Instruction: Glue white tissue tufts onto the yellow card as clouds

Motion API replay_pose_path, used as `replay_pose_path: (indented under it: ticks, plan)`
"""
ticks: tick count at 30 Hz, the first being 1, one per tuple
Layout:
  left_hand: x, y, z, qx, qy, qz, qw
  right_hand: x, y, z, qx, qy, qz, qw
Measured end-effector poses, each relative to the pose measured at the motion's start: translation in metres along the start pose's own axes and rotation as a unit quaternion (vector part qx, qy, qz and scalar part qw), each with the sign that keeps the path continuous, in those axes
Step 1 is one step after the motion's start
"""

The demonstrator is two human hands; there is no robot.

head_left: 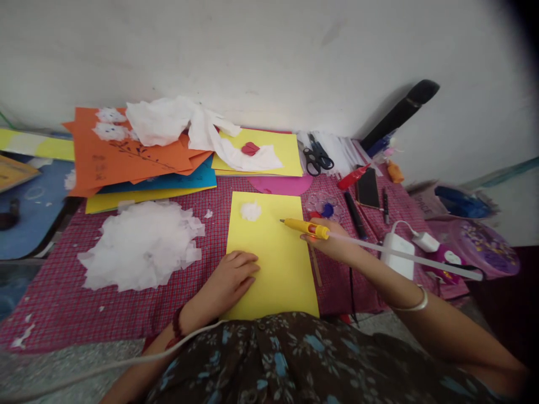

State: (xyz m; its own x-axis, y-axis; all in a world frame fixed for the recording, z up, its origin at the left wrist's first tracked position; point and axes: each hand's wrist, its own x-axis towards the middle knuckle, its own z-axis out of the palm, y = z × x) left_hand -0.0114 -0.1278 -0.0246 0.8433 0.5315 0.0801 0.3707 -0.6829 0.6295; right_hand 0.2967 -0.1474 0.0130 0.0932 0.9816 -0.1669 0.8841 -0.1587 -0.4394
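A yellow paper sheet (272, 264) lies in front of me on a red checked cloth (126, 303). My left hand (233, 275) rests on the sheet's left edge with the fingers curled loosely and pressed down on the paper. My right hand (332, 238) grips a yellow glue gun (305, 226) with a white glue stick (404, 255) sticking out behind; the nozzle points left over the sheet's upper right. A small white tissue tuft (251, 210) sits near the sheet's top.
A pile of torn white tissue (141, 244) lies to the left. Orange, blue and yellow sheets (126, 157) are stacked at the back left with crumpled white paper. Scissors (318, 156), pens, a black phone (368, 188) and a white charger (398, 252) are on the right.
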Motion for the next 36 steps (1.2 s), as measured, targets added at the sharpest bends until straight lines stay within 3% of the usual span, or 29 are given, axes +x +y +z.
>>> replay_pose_path:
  ticks: [6, 15, 23, 28, 36]
  plan:
    - [0.000, -0.003, 0.002, 0.003, 0.007, -0.001, 1.000, -0.003, -0.001, -0.002, -0.046, -0.005, 0.011, 0.999]
    - [0.000, -0.002, 0.001, 0.008, 0.003, 0.000, 1.000, -0.005, 0.001, 0.005, 0.096, 0.011, 0.005, 0.995]
    - [0.002, 0.000, 0.000, 0.004, 0.001, -0.002, 1.000, -0.006, 0.009, 0.009, -0.018, -0.002, 0.003, 1.000]
    - [0.002, 0.000, 0.001, 0.006, 0.010, 0.001, 1.000, -0.006, 0.011, 0.009, -0.035, 0.011, -0.004, 0.999]
    - [0.001, 0.001, 0.001, -0.010, 0.009, -0.007, 1.000, -0.009, 0.015, 0.013, 0.095, 0.023, -0.010, 0.995]
